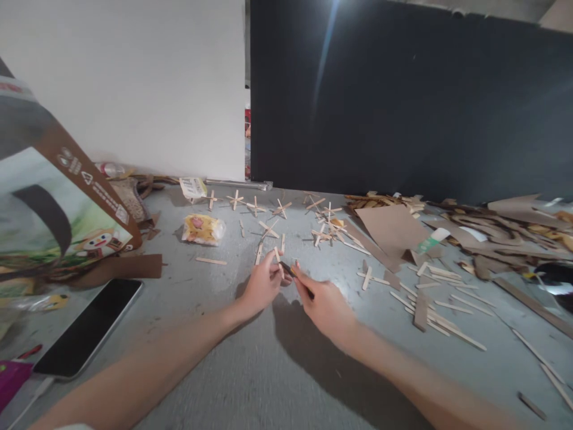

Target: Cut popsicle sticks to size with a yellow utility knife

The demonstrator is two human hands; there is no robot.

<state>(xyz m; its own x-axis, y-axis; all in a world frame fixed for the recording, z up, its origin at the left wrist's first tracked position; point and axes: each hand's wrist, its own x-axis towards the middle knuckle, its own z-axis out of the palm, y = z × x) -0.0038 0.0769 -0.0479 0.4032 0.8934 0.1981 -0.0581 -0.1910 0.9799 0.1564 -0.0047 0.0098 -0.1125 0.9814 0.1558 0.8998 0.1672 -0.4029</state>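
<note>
My left hand [262,282] is closed, pinching a short wooden craft stick [277,256] upright between thumb and fingers. From the right, my right hand [329,307] grips a slim dark tool [287,269] whose exact kind I cannot make out. The tool's tip meets the stick close to my left fingertips. Just beyond my hands lie a loose stick [283,242] and another stick [258,253]. Farther back, several sticks are joined into crosses and stars, among them a crossed pair [268,229] and a star [255,206].
Loose sticks [454,328] and cardboard scraps [389,230] cover the right side. A yellow snack packet [202,229] lies back left. At left are a phone [89,328] with a cable and a large printed bag [58,203]. White and black panels [403,101] stand behind.
</note>
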